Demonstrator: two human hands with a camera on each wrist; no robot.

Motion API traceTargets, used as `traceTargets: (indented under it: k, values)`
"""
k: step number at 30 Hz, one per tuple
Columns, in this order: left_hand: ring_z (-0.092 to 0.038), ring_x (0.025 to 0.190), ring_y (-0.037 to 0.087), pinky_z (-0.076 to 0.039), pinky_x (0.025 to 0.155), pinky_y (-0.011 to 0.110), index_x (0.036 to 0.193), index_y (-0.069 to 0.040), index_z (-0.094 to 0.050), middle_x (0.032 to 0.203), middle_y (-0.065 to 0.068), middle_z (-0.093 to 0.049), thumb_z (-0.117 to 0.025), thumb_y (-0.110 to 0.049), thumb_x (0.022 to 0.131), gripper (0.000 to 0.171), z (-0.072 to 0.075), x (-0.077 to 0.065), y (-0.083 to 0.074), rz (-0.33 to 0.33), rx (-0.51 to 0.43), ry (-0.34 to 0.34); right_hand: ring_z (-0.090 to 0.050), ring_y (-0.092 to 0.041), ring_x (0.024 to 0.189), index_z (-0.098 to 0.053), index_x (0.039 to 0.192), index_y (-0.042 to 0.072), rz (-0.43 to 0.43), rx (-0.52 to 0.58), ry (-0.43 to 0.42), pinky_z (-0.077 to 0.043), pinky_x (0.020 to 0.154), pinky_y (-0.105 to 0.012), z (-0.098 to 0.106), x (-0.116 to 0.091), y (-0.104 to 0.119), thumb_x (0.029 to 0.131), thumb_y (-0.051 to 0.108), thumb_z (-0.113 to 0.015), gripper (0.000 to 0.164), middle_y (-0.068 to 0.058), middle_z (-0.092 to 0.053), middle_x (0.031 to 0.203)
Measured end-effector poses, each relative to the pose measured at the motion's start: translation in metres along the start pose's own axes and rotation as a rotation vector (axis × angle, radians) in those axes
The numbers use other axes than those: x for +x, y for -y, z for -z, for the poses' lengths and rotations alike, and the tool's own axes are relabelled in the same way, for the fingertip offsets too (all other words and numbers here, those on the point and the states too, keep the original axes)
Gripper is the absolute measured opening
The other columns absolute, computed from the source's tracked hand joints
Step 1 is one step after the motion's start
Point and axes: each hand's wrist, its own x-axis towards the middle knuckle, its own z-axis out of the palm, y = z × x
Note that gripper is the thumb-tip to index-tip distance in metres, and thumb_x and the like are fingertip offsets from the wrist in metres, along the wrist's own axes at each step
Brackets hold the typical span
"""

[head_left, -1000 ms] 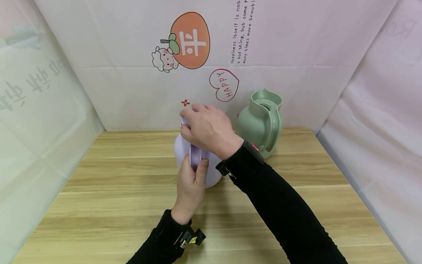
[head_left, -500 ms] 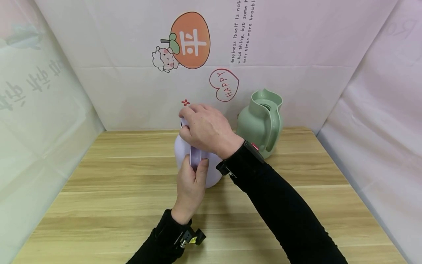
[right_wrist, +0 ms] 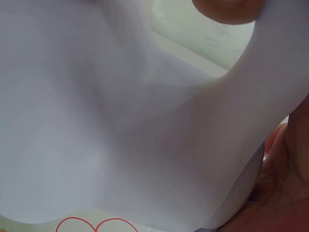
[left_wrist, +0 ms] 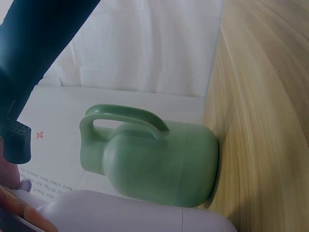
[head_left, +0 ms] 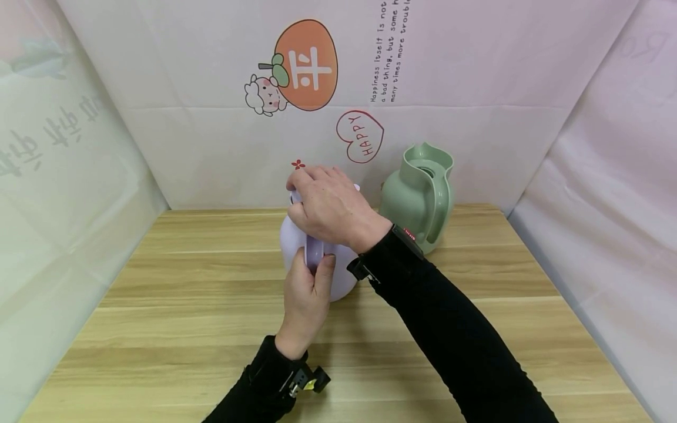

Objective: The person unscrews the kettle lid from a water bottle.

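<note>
A lavender thermos jug (head_left: 342,273) stands upright on the table, seen large in the right wrist view too. Low on its handle (head_left: 314,251), my left hand (head_left: 305,299) grips with the thumb along the side. My right hand (head_left: 333,202) lies over the jug's top, fingers bent over the rim, and covers most of the mouth. What those fingertips hold is hidden. To the right, a green thermos jug (head_left: 404,202) of the same shape stands apart, its handle toward me and its top uncovered.
The wooden table (head_left: 185,305) runs back to a printed white cloth (head_left: 211,153). Cloth sides (head_left: 592,235) close it in left and right. My right forearm (head_left: 455,329) passes in front of the green jug's lower part.
My right hand has shifted and turned slightly on the jug's top. A small lavender edge shows beyond its knuckles. My left hand and both jugs stay in place.
</note>
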Motion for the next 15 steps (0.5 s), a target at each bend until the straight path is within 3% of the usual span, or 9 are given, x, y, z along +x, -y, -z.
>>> traceTargets:
  k: [6, 12, 15]
  values:
    - [-0.054, 0.077, 0.015, -0.045, 0.059, 0.033, 0.106, -0.003, -0.052, 0.086, 0.005, -0.054, -0.055, -0.023, 0.099, 0.022, -0.0001, -0.0001, 0.0001, -0.003, 0.001, 0.001, -0.047, -0.022, 0.123, -0.057, 0.116, 0.017, -0.013, 0.011, 0.015, -0.025, 0.113, -0.051, -0.001, 0.0, -0.0017, 0.081, 0.023, -0.039, 0.039, 0.0, -0.059, 0.123]
    - [-0.051, 0.071, 0.015, -0.042, 0.056, 0.032, 0.105, -0.004, -0.052, 0.081, 0.003, -0.05, -0.054, -0.022, 0.099, 0.02, -0.0004, 0.0001, 0.0001, -0.004, 0.001, 0.002, -0.048, -0.021, 0.122, -0.057, 0.113, 0.018, -0.001, 0.02, -0.007, -0.024, 0.113, -0.052, -0.0031, 0.0007, -0.0045, 0.081, 0.023, -0.04, 0.036, 0.001, -0.059, 0.12]
    - [-0.051, 0.071, 0.014, -0.042, 0.056, 0.032, 0.105, -0.003, -0.052, 0.081, 0.003, -0.05, -0.054, -0.022, 0.099, 0.02, -0.0004, 0.0001, -0.0004, -0.002, 0.0, 0.003, -0.049, -0.021, 0.121, -0.058, 0.112, 0.018, 0.011, 0.03, -0.018, -0.023, 0.114, -0.054, -0.0036, 0.001, -0.0062, 0.087, 0.024, -0.041, 0.03, 0.002, -0.06, 0.118]
